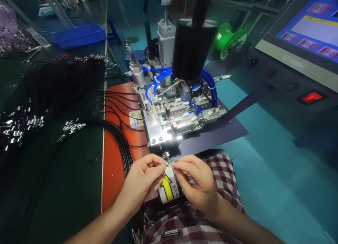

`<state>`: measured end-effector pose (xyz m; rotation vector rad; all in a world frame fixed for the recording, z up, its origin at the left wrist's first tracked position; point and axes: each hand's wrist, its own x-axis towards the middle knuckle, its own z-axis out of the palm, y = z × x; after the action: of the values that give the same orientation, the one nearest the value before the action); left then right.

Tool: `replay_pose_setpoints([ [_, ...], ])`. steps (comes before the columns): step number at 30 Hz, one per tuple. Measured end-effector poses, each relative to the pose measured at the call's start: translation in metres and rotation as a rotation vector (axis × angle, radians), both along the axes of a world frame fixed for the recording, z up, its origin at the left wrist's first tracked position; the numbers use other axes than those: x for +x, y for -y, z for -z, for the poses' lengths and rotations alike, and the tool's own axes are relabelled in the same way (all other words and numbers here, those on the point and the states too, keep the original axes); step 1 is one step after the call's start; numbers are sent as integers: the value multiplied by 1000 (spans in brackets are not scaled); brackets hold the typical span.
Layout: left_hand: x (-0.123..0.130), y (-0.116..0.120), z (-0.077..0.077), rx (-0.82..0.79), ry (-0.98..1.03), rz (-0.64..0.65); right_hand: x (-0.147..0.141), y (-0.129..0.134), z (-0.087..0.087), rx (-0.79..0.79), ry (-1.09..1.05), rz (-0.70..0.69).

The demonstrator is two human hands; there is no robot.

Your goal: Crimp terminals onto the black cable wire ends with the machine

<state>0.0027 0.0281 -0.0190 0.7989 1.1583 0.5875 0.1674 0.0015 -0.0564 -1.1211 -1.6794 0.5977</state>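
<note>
Between my hands, thin coloured wires fan out, with green, yellow and red showing. My left hand pinches the wires on their left side, thumb against forefinger. From the right, the thumb and forefinger of my right hand are pressed together at the wire ends. Just beneath both hands lies a white label with a yellow arrow. Directly beyond them stands a metal machine with blue air tubes. Black cables run in a bundle down past my left hand, and single ones lead into the machine's left side.
Left, a dark table carries a heap of black cables with silvery ends. A blue tray sits behind. A black cylinder hangs over the machine. The screen and a red lit switch are at right, beside a green spool.
</note>
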Motion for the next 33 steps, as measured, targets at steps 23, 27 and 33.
replay_pose_setpoints([
  [23, 4, 4, 0, -40, 15, -20, -3, -16, -9, -814, -503, -148],
  [27, 5, 2, -1, -27, 11, -38, -6, -11, -11, -562, -334, -59],
  [33, 5, 1, 2, 20, -6, -8, 0, -6, -16, -63, 139, -31],
])
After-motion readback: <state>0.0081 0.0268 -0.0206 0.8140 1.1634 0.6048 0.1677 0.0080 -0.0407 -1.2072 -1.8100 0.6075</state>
